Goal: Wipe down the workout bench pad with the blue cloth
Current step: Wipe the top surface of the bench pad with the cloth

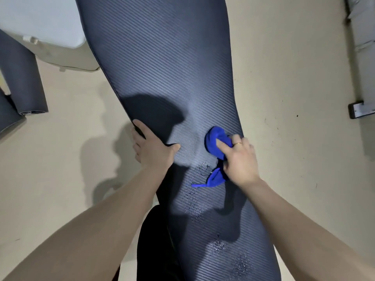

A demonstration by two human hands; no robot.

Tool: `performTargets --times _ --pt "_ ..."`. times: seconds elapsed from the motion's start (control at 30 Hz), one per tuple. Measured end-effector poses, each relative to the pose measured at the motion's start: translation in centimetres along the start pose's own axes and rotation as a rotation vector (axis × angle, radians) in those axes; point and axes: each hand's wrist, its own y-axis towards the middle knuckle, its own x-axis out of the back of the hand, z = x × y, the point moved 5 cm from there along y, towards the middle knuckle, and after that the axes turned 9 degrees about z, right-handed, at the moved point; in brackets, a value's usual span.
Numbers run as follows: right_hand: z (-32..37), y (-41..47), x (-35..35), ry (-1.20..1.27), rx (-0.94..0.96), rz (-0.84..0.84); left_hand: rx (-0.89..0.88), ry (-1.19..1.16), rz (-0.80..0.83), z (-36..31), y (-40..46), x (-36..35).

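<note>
Beige floor [284,78] surrounds one bench pad [162,67]; left hand [151,148] grips its edge, right hand [239,159] clutches one blue cloth [215,142].

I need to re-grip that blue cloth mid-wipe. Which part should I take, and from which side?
Take the bunched blue microfibre cloth at its thick wad, coming from above on the right hand's side. The wad lies heaped on the dark ribbed bench pad; the thin trailing tail near the wet spots would probably slip.

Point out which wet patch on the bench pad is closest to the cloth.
The wet patch just beside the blue cloth, by the right hand; the other patches lie nearer the camera on the bench pad.
</note>
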Motion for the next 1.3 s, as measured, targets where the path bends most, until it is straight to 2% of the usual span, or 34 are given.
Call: performTargets --times 0.1,0.17,0.3,0.4,0.43,0.5,0.57,0.6,0.63,0.7,0.8,0.87,0.93,1.03,1.07,1.1,1.23,1.3 --pt "-2.1 2.5 1.6 0.014 -0.23 -0.173 -0.058 -0.084 0.013 0.5 0.6 0.5" --pt "0.3 2.7 1.1 0.079 -0.248 -0.201 -0.144 -0.253 0.013 1.3 0.4 1.3" --pt "10.7 0.0 -2.3 0.069 0.165 -0.145 -0.122 -0.407 -0.006 2.7 -0.7 2.9" --pt "14.4 -0.6 -2.7 0.028 0.407 -0.053 -0.019 -0.456 -0.006 3.9 -0.3 3.6" --pt "14.1 0.5 -2.2 0.03 0.403 -0.021 -0.015 -0.486 0.013 4.1 -0.1 3.7" --pt "12.3 3.6 -0.5 0.09 0.193 -0.011 -0.028 -0.55 0.055 4.6 0.5 3.8" --pt "11.0 5.7 1.0 0.101 -0.023 -0.131 -0.052 -0.638 0.093 5.0 1.1 3.9" --pt "11.2 5.8 1.1 0.079 -0.056 -0.178 -0.057 -0.666 0.118 5.3 1.2 3.9" --pt "11.8 5.1 0.5 0.07 -0.02 -0.209 -0.065 -0.672 0.148 5.7 1.1 3.8" --pt "13.5 2.0 -1.8 0.025 0.184 -0.179 -0.087 -0.623 0.227 6.6 0.7 3.3" --pt "15.6 -4.3 -5.3 -0.153 0.485 -0.001 -0.08 -0.576 0.372 8.2 -0.7 2.2" --pt "15.4 -4.9 -5.4 -0.228 0.567 0.052 -0.034 -0.635 0.449 8.9 -1.6 1.7" --pt "14.4 -2.5 -3.7 -0.194 0.496 -0.017 0.0 -0.632 0.46 9.2 -2.0 1.6" --pt "11.2 1.4 -1.4 0.035 0.078 -0.165 -0.028 -0.575 0.489 9.4 -1.8 1.5" --pt "10.8 1.5 -1.4 0.095 -0.034 -0.19 -0.034 -0.575 0.503 9.5 -1.8 1.3" --pt "10.8 0.9 -2.0 0.119 -0.067 -0.2 -0.025 -0.587 0.505 9.8 -1.8 1.2" --pt "13.5 -6.1 -6.3 0.067 0.218 -0.043 0.03 -0.716 0.504 9.6 -2.9 0.4" --pt "13.9 -9.0 -7.4 -0.014 0.32 0.039 0.02 -0.707 0.473 9.5 -3.3 0.0"
